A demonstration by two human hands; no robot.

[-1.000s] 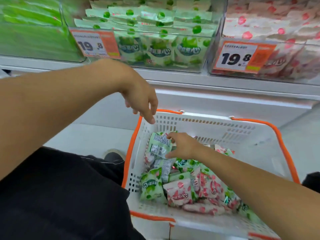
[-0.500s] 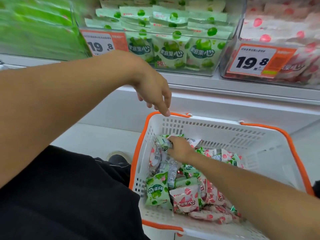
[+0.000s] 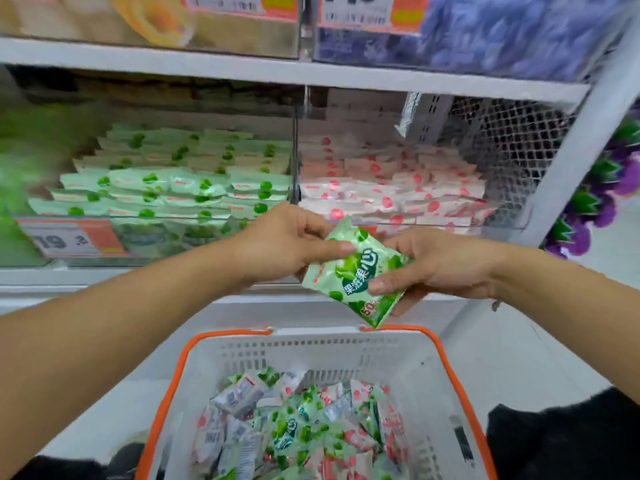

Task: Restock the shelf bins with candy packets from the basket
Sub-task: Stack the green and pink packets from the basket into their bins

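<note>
I see both hands holding one green packet (image 3: 356, 271) above the far rim of the basket (image 3: 460, 393), in front of the shelf bins. The left hand (image 3: 284, 242) pinches the packet's upper left edge, thumb on top. The right hand (image 3: 436, 265) grips its right side, thumb across the printed face, fingers curled underneath. The packet is tilted, one corner pointing down toward the basket rim.

Basket: white plastic, orange trim, slotted walls. It holds a loose heap of packets (image 3: 298, 431), green and pink mixed, some lying barcode side up.

Middle shelf: the clear left bin (image 3: 207, 223) holds green packets stacked in flat rows; the clear right bin (image 3: 498, 223) beside it holds pink packets stacked likewise. A clear divider stands between them. A price tag (image 3: 69, 239) sits on the left bin's front; its digits are blurred.

Upper shelf: a yellowish bin (image 3: 104, 19) and a purple-filled bin (image 3: 502, 29), both blurred. The shelf boards (image 3: 277, 69) are white, with wire mesh (image 3: 512, 133) at the right end. The floor (image 3: 519, 348) is pale.
</note>
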